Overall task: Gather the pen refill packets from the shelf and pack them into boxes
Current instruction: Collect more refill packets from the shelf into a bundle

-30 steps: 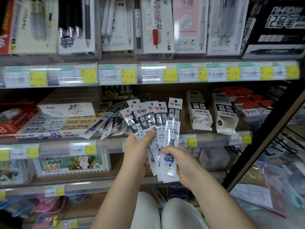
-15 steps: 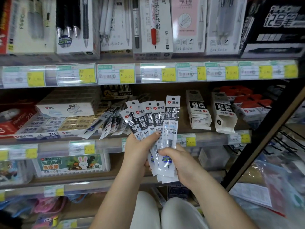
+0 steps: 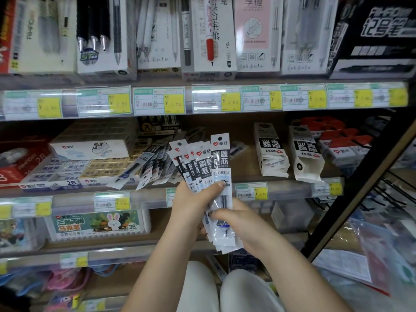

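Stationery fills the shop shelf (image 3: 202, 194), price tags lining its front edge. In front of it the left hand (image 3: 191, 206) grips a fan of refill packets (image 3: 221, 167), thumb pressed across them. The right hand (image 3: 245, 226) pinches their lower ends. More packets (image 3: 146, 165) lie near the shelf's front edge, and two open boxes (image 3: 271, 152) stand toward its right end.

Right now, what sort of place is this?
Most likely a stationery shop aisle: price tags line the shelf edges, boxed pens stand above, and both hands hold a fan of pen refill packets.
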The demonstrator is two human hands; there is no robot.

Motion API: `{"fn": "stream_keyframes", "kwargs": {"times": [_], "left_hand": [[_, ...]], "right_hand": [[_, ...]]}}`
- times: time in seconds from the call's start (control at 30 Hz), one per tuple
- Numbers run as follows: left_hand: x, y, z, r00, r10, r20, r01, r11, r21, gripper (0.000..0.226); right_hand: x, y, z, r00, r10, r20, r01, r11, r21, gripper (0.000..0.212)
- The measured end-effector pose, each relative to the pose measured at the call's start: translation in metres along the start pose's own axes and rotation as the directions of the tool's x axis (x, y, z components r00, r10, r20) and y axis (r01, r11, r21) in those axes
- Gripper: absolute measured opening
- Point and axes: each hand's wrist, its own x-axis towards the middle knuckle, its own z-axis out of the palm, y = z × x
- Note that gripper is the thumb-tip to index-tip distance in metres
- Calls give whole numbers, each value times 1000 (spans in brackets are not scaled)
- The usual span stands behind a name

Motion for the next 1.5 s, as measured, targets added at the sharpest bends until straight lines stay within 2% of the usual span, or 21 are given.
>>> {"fn": "stream_keyframes", "kwargs": {"times": [0.33,0.47,0.53,0.6,0.67,0.7,0.73,0.8,0.9,1.07,1.2,1.27,1.4,1.5], "left_hand": [[6,0,3,1000,-29,12,28,999,40,18],[12,9,2,998,-42,46,37,994,99,23],[18,12,-1,998,69,-7,-66,977,201,24],[25,14,-5,962,270,-23,-230,859,457,18],[36,17,-8,900,433,52,-330,599,729,17],[42,18,-7,880,463,108,-342,460,819,21],[49,18,-5,880,448,157,-334,350,875,25],[61,17,2,909,351,227,-306,189,933,32],[76,11,11,928,216,305,-298,-64,952,36],[88,7,15,941,131,313,-299,-116,947,29],[96,14,21,970,17,243,-243,-31,970,25],[101,16,23,975,-10,223,-223,-23,975,24],[103,15,26,963,18,269,-265,-118,957,19],[101,13,27,951,59,304,-288,-195,938,25]], "right_hand": [[1,-3,-3,999,-30,17,30,1000,9,29],[6,-7,-17,992,-37,-125,51,992,116,23],[7,-10,-27,977,-40,-209,80,980,182,20],[7,-14,-38,966,-55,-253,110,972,209,20],[8,-16,-47,954,-58,-295,123,971,206,20],[9,-17,-51,946,-56,-320,127,971,203,20],[10,-17,-54,937,-53,-345,128,972,198,18],[12,-17,-60,921,-52,-386,131,974,183,19],[13,-16,-64,917,-54,-394,136,974,183,20],[10,-14,-70,923,-43,-382,128,972,199,23],[10,-15,-73,921,-47,-386,132,972,196,27],[10,-15,-73,923,-47,-382,134,970,203,27],[9,-16,-72,925,-45,-376,139,964,228,29],[7,-16,-72,928,-45,-370,142,961,239,30]]}}
